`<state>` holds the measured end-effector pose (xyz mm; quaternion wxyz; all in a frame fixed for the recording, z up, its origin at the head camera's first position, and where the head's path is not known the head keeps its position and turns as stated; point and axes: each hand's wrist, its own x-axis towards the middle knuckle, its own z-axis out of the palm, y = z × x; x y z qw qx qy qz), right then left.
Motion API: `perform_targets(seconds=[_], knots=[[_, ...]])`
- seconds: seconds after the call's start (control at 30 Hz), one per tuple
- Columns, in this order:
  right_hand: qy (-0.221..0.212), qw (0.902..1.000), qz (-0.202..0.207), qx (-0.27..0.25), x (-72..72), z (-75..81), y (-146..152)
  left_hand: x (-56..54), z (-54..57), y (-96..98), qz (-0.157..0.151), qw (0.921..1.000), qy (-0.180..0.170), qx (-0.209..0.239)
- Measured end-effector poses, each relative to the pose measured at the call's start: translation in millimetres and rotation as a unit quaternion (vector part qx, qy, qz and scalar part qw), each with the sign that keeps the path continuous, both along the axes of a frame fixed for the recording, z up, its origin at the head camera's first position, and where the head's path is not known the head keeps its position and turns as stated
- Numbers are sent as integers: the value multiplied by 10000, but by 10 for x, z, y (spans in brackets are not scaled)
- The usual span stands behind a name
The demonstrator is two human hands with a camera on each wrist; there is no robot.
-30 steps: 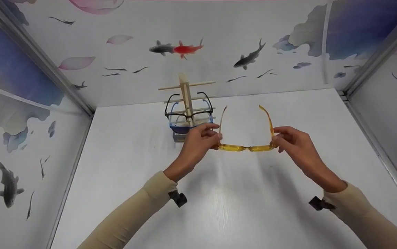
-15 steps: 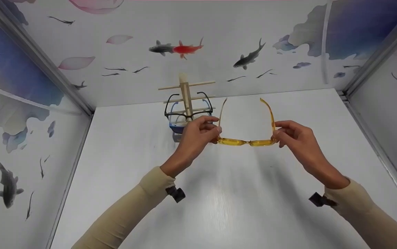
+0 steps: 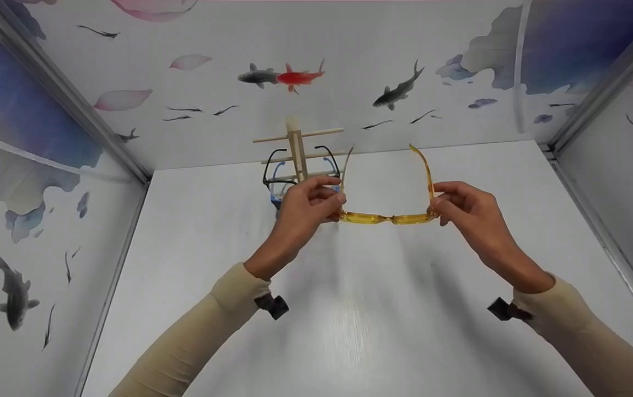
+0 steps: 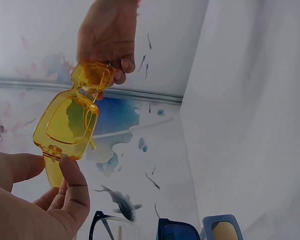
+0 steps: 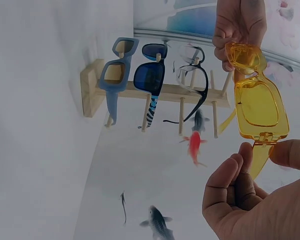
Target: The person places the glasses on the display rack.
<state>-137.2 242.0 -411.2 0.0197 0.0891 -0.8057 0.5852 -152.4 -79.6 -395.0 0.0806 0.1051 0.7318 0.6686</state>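
Yellow translucent glasses (image 3: 365,218) hang in the air between my two hands, temples unfolded and pointing away toward the back wall. My left hand (image 3: 308,212) pinches them by the left hinge and temple. At the other hinge, my right hand (image 3: 470,215) pinches the right temple between thumb and fingers. Just behind and left of my left hand stands a wooden glasses rack (image 5: 135,90). On it hang black-framed clear glasses (image 5: 195,82), dark blue sunglasses (image 5: 150,77) and grey-blue sunglasses (image 5: 115,74). Its topmost pegs (image 3: 322,133) carry nothing. My left hand hides the lower rack in the head view.
A white tabletop (image 3: 349,331) spreads under my arms. Printed panels wall it in at the back (image 3: 349,33) and both sides, with metal rails (image 3: 65,94) at the corners. The rack stands near the back wall.
Both hands have raised the yellow glasses and carried them toward the back wall, lately a little left too. My left hand now covers more of the rack. The grip looks unchanged.
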Motion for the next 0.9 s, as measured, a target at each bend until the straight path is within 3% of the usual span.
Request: perform_targets(seconds=[0.9], knots=[[105, 9989, 412, -206, -240, 194, -347, 3, 173, -344, 452, 9984, 311, -153]])
